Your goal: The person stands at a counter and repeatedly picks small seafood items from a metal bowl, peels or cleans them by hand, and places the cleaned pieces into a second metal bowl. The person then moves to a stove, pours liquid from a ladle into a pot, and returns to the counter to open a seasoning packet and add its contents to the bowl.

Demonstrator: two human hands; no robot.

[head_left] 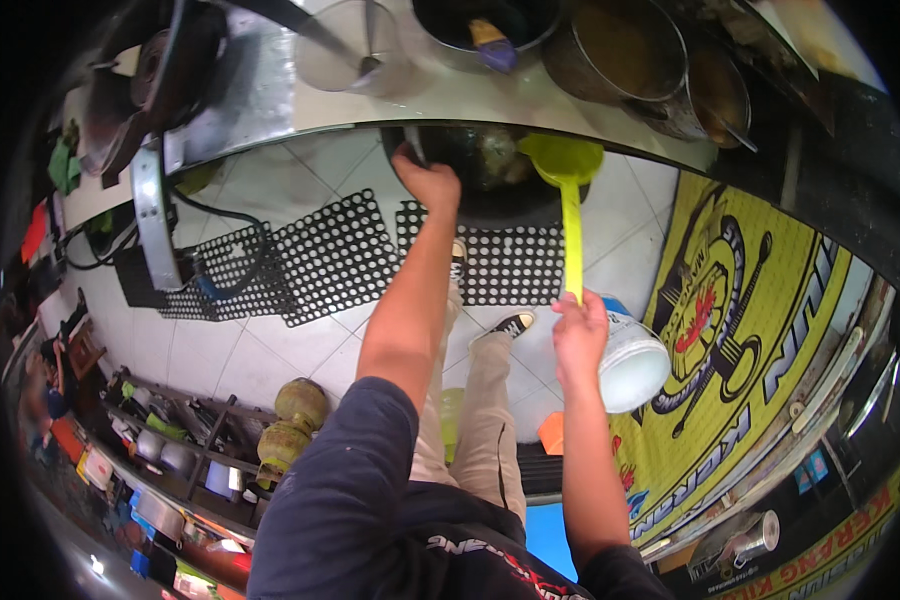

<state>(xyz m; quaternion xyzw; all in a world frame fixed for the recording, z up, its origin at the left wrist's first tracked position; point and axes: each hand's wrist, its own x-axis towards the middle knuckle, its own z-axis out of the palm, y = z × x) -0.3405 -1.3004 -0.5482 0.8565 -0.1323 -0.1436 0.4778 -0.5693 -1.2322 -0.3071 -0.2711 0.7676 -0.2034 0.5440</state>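
Observation:
A dark wok (530,212) hangs in front of the counter, with some wet-looking contents at its bottom. My left hand (430,182) is closed on the wok's left side, where a handle shows by the fingers. In my right hand (581,330) is the long handle of a yellow-green plastic dipper (571,240). The dipper's bowl is over the wok's right rim, near the counter edge; I cannot tell whether it touches the wok or what it holds.
Along the counter (450,108) stand large metal pots (615,50), a clear tub (345,60) and a stove (150,70). Black perforated mats (335,255) cover part of the tiled floor. A white bucket (632,370) stands right, beside a yellow banner (740,300). Gas cylinders (300,405) are behind left.

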